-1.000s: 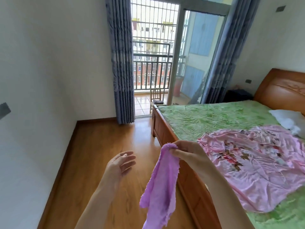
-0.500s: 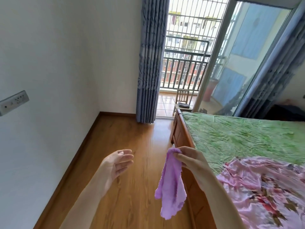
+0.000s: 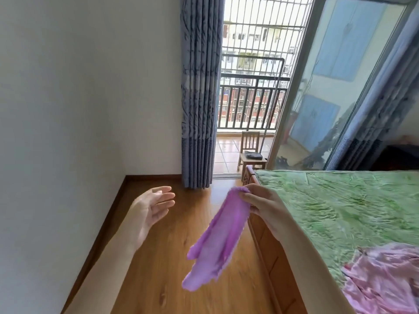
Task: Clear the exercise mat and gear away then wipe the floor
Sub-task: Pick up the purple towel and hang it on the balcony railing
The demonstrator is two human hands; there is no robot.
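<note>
Wooden floor [image 3: 181,257] takes up the lower middle of our view: long warm-brown boards running from our feet toward the balcony door, between the white wall [image 3: 68,109] on our left and the bed [image 3: 340,211] on our right. We see no exercise mat and no gear anywhere on the boards that show, so we judge the clearing half of the job done, or at least done for this strip of room. What lies behind us or under the bed we cannot say.

Bed: wooden frame, green cover, a pink floral sheet [image 3: 385,279] crumpled at the near corner. Grey-blue curtain [image 3: 199,98] hangs beside the open door. Out on the tiled balcony stands a small wooden chair [image 3: 250,152] with something dark on its seat.

Purple cloth [image 3: 217,236]: fluffy, hanging in the air above the floor just beside the bed frame, its lower end blurred. It touches neither boards nor bed. Our right hand [image 3: 263,205] pinches its top edge between thumb and curled fingers. Our left hand [image 3: 152,207] is held out palm inward, fingers straight and loosely together, holding nothing, apart from the cloth.

Progress, as we read it: cloth in hand, floor bare, wiping not yet begun. No wet or wiped patch shows on the boards. The whole wipe is left.
</note>
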